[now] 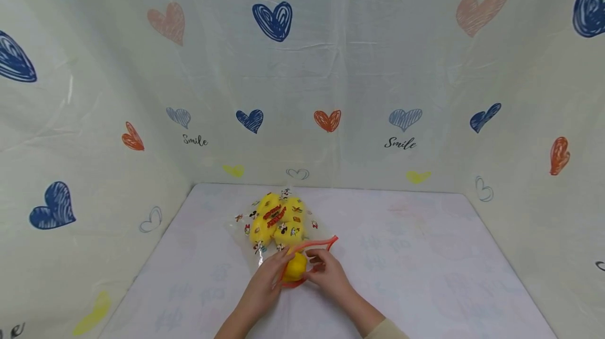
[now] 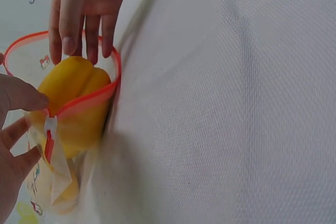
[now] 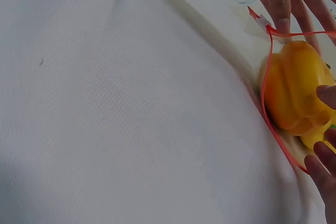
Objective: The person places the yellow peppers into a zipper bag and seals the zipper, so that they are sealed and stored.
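Observation:
A clear zip bag with cartoon prints and an orange-red zip edge lies with its mouth toward me. Just inside the mouth sits a yellow bell pepper, its lobes showing in both wrist views. My left hand holds the bag's left edge, its thumb at the rim by the white slider. Across the mouth, my right hand has its fingers extended and spread around the pepper's right side, thumb apart from the fingers. Several more yellow pieces fill the far part of the bag, partly covered by its prints.
A white cloth covers the table. Behind and beside it hangs a pale curtain printed with hearts and the word Smile. The table's back edge runs just beyond the bag.

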`<state>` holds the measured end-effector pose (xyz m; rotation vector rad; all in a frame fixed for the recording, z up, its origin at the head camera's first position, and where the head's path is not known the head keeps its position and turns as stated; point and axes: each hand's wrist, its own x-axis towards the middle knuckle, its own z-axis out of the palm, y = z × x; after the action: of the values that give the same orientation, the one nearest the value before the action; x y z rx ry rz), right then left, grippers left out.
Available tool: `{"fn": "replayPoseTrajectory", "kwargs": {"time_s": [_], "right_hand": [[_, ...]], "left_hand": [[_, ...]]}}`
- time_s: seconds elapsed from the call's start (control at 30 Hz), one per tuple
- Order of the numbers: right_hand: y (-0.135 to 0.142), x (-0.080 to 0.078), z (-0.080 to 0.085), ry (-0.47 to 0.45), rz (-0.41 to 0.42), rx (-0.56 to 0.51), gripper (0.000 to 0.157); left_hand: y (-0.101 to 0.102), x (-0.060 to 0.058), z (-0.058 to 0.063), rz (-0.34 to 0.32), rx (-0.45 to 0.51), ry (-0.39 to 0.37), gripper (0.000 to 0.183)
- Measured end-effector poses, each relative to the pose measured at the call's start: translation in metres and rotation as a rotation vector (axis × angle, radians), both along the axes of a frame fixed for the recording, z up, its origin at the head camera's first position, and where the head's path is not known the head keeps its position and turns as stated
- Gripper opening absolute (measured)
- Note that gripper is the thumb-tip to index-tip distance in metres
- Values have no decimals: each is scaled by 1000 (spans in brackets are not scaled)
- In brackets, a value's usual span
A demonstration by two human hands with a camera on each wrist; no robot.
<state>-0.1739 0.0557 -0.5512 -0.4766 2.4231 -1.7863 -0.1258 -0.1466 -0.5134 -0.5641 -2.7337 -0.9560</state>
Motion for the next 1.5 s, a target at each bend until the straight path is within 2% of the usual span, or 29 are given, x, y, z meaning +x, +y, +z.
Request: {"fn": "replayPoseTrajectory", "kwargs": {"time_s": [0.2, 0.43, 0.73, 0.9, 0.93, 1.07, 1.13, 1.17, 1.3, 1.37, 1.5], "right_hand": [[13, 1, 8, 16, -54, -19, 40], [27, 2, 17, 20, -147, -40, 35], [38, 0, 16, 77, -257, -48, 30], [43, 0, 16, 106, -291, -69, 33], [44, 0, 17, 105, -296, -75, 34], [44, 8, 40, 108, -305, -84, 36], [45, 7, 42, 106, -308, -87, 37], [46, 6, 41, 112, -307, -85, 37], [52, -8, 16, 116, -305, -88, 40], [53, -11, 12, 116, -297, -79, 40], [55, -15, 11, 115, -295, -37, 39]], "left_hand": [[0, 2, 3, 71, 13, -129, 72], [-5, 7, -3, 168, 46, -149, 70], [-12, 13, -4, 272, 25, -181, 69], [-18, 18, -7, 304, 48, -256, 65], [-19, 19, -9, 306, 49, -271, 64], [-23, 22, -13, 330, 39, -309, 65], [-24, 23, -14, 351, 36, -312, 66], [-24, 23, -14, 369, 44, -320, 66], [-25, 26, -15, 427, 67, -350, 64], [-26, 27, -15, 441, 85, -389, 62], [-28, 29, -18, 426, 107, -490, 62]]}}
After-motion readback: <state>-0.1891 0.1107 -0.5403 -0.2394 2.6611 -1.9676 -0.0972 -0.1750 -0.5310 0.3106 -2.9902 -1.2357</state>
